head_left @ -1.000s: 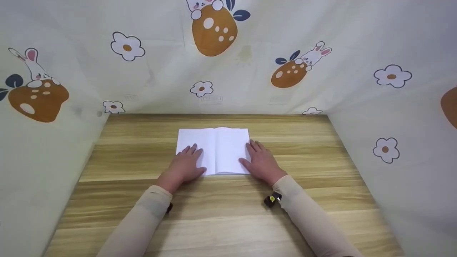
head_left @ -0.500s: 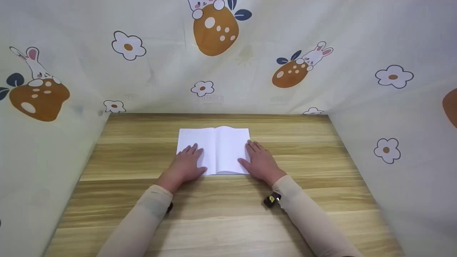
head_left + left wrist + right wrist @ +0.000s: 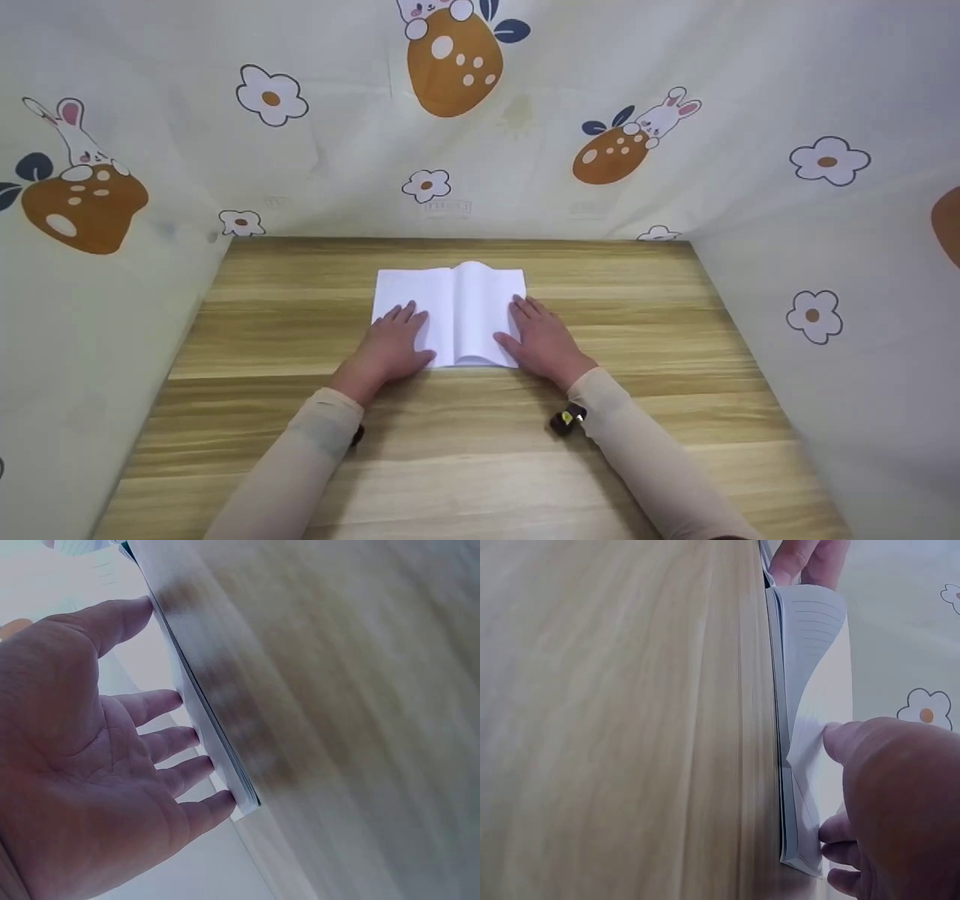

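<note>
An open notebook [image 3: 435,289] with white pages lies flat on the wooden table, its fold running away from me. My left hand [image 3: 386,349] rests on the left page with fingers spread; in the left wrist view its fingertips [image 3: 184,739] press the page near the notebook's edge. On the right page my right hand [image 3: 551,346] lies with fingers extended, the thumb apart and pointing inward. Between fold and right hand a page [image 3: 471,315] bulges upward. The right wrist view shows this raised page [image 3: 825,690] arched, with faint ruled lines beneath.
The wooden table [image 3: 465,457] is closed in at the back and both sides by pale cloth [image 3: 337,172] printed with rabbits and flowers. A small black device [image 3: 568,418] sits at the right wrist, and part of another dark one [image 3: 358,435] shows at the left wrist.
My right hand has slid slightly left over the right page. The page beside the fold has risen into a taller bulge. My left hand has stayed in place.
</note>
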{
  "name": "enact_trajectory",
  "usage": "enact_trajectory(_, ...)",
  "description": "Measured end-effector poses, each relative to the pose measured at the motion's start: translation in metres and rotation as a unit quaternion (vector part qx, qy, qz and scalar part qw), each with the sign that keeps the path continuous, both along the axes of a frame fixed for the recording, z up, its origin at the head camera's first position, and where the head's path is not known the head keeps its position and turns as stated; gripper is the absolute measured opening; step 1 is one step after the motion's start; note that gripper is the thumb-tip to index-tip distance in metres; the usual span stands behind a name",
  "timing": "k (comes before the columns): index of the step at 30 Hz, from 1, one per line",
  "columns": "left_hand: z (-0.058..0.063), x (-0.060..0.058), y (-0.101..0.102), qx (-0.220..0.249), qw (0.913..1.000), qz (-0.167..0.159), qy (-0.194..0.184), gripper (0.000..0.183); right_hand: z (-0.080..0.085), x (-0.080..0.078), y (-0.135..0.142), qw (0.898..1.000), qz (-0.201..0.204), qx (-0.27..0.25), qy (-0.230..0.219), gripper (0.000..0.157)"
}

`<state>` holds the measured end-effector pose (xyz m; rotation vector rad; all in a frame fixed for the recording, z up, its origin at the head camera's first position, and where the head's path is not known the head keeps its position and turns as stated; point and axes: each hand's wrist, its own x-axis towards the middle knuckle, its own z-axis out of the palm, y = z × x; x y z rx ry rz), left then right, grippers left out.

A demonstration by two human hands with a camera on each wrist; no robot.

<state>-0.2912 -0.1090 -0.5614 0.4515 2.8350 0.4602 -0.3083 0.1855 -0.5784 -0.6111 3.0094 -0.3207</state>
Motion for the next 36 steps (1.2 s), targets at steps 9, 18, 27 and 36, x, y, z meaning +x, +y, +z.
enact_trajectory(9, 0.000, -0.001, 0.000, 0.003, 1.0000, -0.002, 0.007, 0.078, 0.003, 0.000, -0.006, 1.000, 0.024, -0.009, 0.010, 0.068)
enact_trajectory(18, 0.000, -0.001, 0.001, -0.001, 1.0000, 0.003, 0.004, 0.078, 0.004, 0.000, -0.013, 0.999, 0.046, -0.003, 0.014, 0.068)
enact_trajectory(27, 0.000, -0.001, 0.002, -0.001, 0.9999, 0.009, -0.004, 0.078, 0.004, 0.000, -0.017, 0.999, 0.049, 0.005, 0.013, 0.070)
enact_trajectory(36, -0.002, -0.002, 0.001, -0.015, 0.9999, 0.003, -0.002, 0.079, 0.005, 0.000, -0.025, 0.998, 0.055, 0.009, 0.022, 0.066)
